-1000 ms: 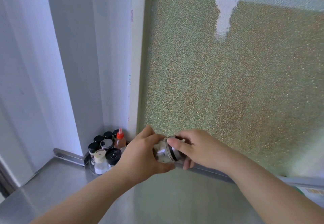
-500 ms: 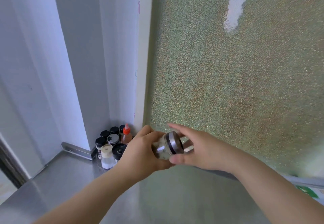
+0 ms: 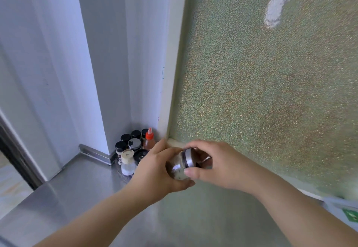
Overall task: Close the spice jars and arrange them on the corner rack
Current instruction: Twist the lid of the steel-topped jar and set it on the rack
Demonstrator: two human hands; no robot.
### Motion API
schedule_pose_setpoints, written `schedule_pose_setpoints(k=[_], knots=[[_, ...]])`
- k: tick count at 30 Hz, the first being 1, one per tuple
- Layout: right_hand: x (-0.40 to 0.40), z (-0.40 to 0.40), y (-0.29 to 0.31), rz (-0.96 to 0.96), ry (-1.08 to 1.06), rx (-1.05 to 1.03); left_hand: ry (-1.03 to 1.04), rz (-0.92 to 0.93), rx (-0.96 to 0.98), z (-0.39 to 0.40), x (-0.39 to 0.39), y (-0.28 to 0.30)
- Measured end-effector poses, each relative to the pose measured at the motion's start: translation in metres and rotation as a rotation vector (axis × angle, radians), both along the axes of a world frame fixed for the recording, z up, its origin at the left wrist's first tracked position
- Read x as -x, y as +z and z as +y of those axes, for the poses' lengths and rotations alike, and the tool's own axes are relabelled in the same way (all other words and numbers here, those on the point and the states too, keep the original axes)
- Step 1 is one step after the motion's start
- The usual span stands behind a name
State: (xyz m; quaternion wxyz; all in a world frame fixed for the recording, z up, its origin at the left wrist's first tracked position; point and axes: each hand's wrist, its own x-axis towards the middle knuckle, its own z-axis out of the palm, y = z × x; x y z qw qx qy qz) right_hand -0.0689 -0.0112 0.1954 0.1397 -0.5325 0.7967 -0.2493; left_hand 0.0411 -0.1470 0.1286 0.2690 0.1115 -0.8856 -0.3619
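A small glass spice jar (image 3: 177, 167) with dark contents lies sideways in the air above the steel counter. My left hand (image 3: 155, 171) grips its glass body. My right hand (image 3: 215, 163) has thumb and fingers around its silver lid (image 3: 188, 157). In the wall corner behind my left hand stands the corner rack (image 3: 124, 175), mostly hidden. It holds several jars with black caps (image 3: 126, 137), a silver-capped jar (image 3: 134, 143), a clear jar with a cream cap (image 3: 127, 162) and a bottle with a red nozzle (image 3: 149, 140).
The steel counter (image 3: 81, 188) runs from the corner toward me, with its left edge dropping to a floor. A white pillar (image 3: 87, 72) stands left of the rack. A frosted green window (image 3: 271, 92) fills the right side. A green-labelled item (image 3: 350, 214) shows at far right.
My right hand's fingers were spread off the lid half a second ago and now wrap it again. The jar stays held in place; the view has shifted slightly.
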Motion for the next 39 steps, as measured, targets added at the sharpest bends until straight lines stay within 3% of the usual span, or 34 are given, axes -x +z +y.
schedule_pose_setpoints(k=[11, 15, 20, 27, 34, 39], knots=[[-0.004, -0.028, -0.049, -0.164, -0.133, -0.030, 0.100, -0.037, 0.061, -0.005, -0.009, -0.037], [-0.007, -0.037, -0.069, -0.128, -0.156, -0.049, 0.102, -0.085, 0.054, -0.017, -0.010, -0.056], [-0.001, -0.050, -0.077, -0.151, -0.047, -0.142, 0.145, -0.119, -0.077, -0.032, -0.005, -0.074], [0.011, -0.071, -0.116, -0.113, -0.100, -0.178, 0.026, -0.341, -0.223, -0.043, 0.006, -0.110], [0.064, -0.123, -0.129, 0.058, -0.161, -0.156, 0.114, -0.339, -0.056, -0.093, 0.003, -0.109], [0.077, -0.172, -0.148, 0.154, -0.084, -0.280, 0.130, -0.341, 0.037, -0.124, 0.006, -0.089]])
